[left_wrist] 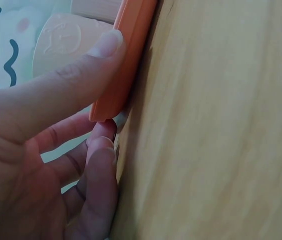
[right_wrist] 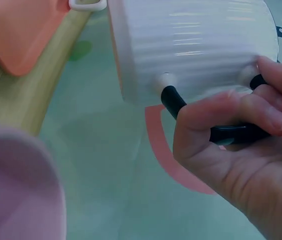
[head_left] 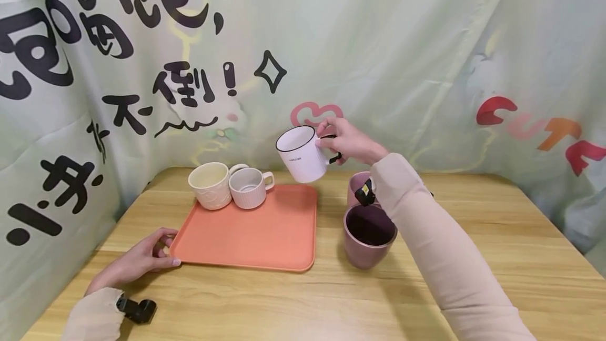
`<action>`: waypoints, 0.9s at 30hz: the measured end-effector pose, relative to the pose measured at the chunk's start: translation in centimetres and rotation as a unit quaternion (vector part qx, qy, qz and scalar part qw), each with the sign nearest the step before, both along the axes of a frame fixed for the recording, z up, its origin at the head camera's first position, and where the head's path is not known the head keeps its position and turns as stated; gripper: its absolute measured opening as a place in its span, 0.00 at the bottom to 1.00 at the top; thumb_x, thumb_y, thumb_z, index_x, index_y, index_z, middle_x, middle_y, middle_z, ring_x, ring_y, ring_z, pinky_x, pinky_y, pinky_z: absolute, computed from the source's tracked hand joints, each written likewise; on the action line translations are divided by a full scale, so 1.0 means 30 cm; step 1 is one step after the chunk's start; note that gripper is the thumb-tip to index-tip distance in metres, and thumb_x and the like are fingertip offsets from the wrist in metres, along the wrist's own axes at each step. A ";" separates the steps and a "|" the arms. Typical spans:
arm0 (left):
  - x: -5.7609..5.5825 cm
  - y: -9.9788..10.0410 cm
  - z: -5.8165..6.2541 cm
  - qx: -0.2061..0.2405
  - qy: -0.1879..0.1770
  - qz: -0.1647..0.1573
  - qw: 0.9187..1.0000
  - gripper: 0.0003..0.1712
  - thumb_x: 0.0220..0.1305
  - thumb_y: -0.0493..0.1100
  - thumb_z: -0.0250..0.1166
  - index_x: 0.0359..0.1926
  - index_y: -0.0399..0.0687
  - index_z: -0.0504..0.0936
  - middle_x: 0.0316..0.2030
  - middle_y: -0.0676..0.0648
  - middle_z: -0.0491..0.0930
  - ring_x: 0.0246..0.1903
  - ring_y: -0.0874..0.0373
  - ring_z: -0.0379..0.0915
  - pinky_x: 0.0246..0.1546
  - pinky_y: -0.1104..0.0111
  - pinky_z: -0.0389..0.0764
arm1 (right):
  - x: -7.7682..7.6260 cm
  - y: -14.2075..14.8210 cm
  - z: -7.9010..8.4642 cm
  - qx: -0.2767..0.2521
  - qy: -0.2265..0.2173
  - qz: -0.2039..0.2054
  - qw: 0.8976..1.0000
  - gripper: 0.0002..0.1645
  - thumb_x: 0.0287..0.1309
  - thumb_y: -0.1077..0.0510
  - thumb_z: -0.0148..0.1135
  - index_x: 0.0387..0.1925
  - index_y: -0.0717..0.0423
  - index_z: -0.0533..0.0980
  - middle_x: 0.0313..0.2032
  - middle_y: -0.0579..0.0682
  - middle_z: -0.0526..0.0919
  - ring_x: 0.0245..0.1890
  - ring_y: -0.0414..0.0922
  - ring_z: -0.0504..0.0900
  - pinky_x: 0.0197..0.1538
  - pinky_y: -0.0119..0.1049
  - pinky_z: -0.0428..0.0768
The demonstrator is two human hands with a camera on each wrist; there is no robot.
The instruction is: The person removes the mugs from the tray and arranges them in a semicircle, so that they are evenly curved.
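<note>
My right hand (head_left: pixel 350 141) grips the black handle of a white mug (head_left: pixel 305 159) with a dark rim and holds it in the air, tilted, behind the right back corner of an orange tray (head_left: pixel 251 241). The right wrist view shows fingers curled round that handle (right_wrist: pixel 238 134). At the tray's front left corner, my left hand (head_left: pixel 139 259) pinches the edge, thumb (left_wrist: pixel 81 67) on the rim and fingertips under it. On the tray's back left part stand a cream mug (head_left: pixel 213 193) with a raised pattern and a ribbed light-grey mug (head_left: pixel 248 196), side by side.
Right of the tray, a mauve cup (head_left: pixel 366 257) with a dark inside stands on the wooden table (head_left: pixel 497 236). Just behind it is a pink cup (head_left: pixel 356 183), partly hidden by my right sleeve. A printed curtain (head_left: pixel 402 57) hangs behind the table.
</note>
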State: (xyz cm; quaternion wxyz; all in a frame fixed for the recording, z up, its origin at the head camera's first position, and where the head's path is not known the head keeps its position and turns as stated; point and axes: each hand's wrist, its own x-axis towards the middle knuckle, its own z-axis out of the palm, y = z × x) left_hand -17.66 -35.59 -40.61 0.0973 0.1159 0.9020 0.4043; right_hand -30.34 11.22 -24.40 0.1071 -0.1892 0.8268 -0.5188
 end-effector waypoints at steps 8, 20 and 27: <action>-0.007 0.005 0.003 0.020 0.002 -0.012 1.000 0.37 0.64 0.36 0.71 0.65 0.23 0.62 0.42 0.43 0.73 0.32 0.60 0.67 0.32 0.69 0.71 | 0.036 0.067 -0.007 -0.011 0.012 -0.025 1.000 0.14 0.71 0.63 0.59 0.53 0.62 0.66 0.27 0.52 0.67 0.26 0.46 0.64 0.24 0.36 0.75; -0.009 0.003 0.016 0.022 0.007 -0.011 1.000 0.38 0.63 0.36 0.72 0.65 0.22 0.62 0.42 0.42 0.73 0.32 0.60 0.68 0.32 0.69 0.72 | 0.099 0.134 -0.008 -0.052 0.030 -0.084 0.995 0.16 0.70 0.64 0.60 0.55 0.62 0.66 0.28 0.50 0.75 0.23 0.46 0.69 0.26 0.37 0.78; 0.005 -0.005 -0.001 0.029 0.005 -0.015 0.999 0.37 0.63 0.36 0.72 0.64 0.23 0.62 0.44 0.41 0.72 0.32 0.61 0.69 0.31 0.70 0.74 | 0.139 0.172 -0.037 -0.066 0.033 -0.091 0.993 0.19 0.70 0.64 0.59 0.56 0.64 0.65 0.24 0.49 0.68 0.24 0.43 0.67 0.26 0.39 0.80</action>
